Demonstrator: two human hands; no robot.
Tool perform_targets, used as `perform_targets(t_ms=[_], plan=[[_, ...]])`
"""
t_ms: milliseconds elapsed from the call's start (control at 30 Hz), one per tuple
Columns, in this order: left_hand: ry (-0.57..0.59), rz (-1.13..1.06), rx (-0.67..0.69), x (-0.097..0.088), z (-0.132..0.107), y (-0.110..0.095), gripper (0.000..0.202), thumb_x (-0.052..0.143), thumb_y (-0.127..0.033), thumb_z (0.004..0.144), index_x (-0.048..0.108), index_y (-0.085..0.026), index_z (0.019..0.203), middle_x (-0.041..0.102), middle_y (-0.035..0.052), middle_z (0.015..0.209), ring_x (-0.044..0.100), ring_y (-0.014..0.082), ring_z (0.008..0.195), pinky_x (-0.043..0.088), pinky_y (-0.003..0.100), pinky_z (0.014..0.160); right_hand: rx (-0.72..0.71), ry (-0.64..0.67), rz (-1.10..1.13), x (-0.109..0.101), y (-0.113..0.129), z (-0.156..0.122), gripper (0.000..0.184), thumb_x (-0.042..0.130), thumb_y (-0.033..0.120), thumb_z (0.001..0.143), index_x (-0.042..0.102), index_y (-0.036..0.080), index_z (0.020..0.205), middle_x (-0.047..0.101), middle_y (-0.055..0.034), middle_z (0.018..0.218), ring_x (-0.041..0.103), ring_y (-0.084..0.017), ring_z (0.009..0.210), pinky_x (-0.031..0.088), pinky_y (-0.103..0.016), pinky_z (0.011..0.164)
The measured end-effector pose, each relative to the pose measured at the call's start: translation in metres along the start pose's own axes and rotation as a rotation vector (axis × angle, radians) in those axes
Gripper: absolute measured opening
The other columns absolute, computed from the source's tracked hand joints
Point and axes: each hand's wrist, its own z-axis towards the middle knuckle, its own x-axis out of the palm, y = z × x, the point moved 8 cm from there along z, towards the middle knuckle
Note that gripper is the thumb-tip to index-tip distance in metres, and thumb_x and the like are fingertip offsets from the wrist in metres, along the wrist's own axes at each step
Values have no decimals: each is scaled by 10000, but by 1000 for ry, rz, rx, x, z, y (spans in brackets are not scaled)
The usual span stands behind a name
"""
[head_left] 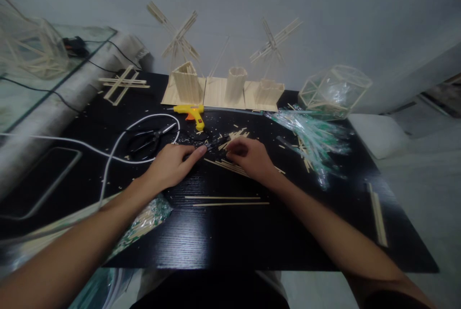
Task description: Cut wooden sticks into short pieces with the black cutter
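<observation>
Both my hands work near the middle of the black table, close together. The fingers of my left hand (pixel 175 165) are closed on a slim dark hand tool (pixel 215 144), whose tip points right; its exact kind is too dark to make out. My right hand (pixel 252 158) is pinched at the tool's far end, and whatever lies between its fingertips is hidden. Behind it is a heap of short wooden sticks (pixel 238 135). Longer wooden sticks (pixel 226 167) lie under and beside the right hand. Nearer me, two thin sticks (pixel 226 198) lie side by side.
A yellow glue gun (pixel 193 112) lies behind my hands, before stick-built models (pixel 187 86) on wooden bases. To the left are a white cable (pixel 122 141) and a black-handled tool (pixel 149 141). Plastic wrappers (pixel 313 131) and a stick polyhedron (pixel 334 90) occupy the right.
</observation>
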Motion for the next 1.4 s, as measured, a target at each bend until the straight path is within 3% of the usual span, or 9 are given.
perform_targets(t_ms=[133,300,533,1000,1400], plan=[[-5,4,-9,-1,0,0,623,333,-616,1008,605,-193,639,637,18,605,579,173,608,362,297,625,-7,54,-57,-7,5,1,164,747,98,758,713,182,895,760,-29,899,733,-183,856,565,-323,838],[4,5,-1,0,0,-1,621,321,-626,1004,555,-199,619,587,8,588,556,167,601,351,300,629,3,215,-349,-21,11,-2,153,766,118,786,735,173,925,762,-48,892,706,-192,818,526,-303,770],[-4,2,10,0,0,-2,596,342,-594,1008,539,-203,604,561,3,568,535,161,580,342,306,620,39,339,-637,-15,4,-8,179,655,57,836,739,147,966,759,-79,889,676,-200,770,450,-282,691],[-7,-15,1,-1,0,-4,596,350,-600,998,511,-199,587,528,-2,557,511,154,573,320,299,612,50,394,-635,-7,9,-9,175,614,77,889,741,150,983,770,-79,967,685,-191,842,445,-263,737],[-7,-26,-25,0,-1,-3,595,352,-613,991,525,-203,596,509,-10,535,505,152,554,316,299,604,28,426,-672,-1,10,-16,75,721,138,842,690,156,908,733,-71,938,635,-181,796,396,-260,666]])
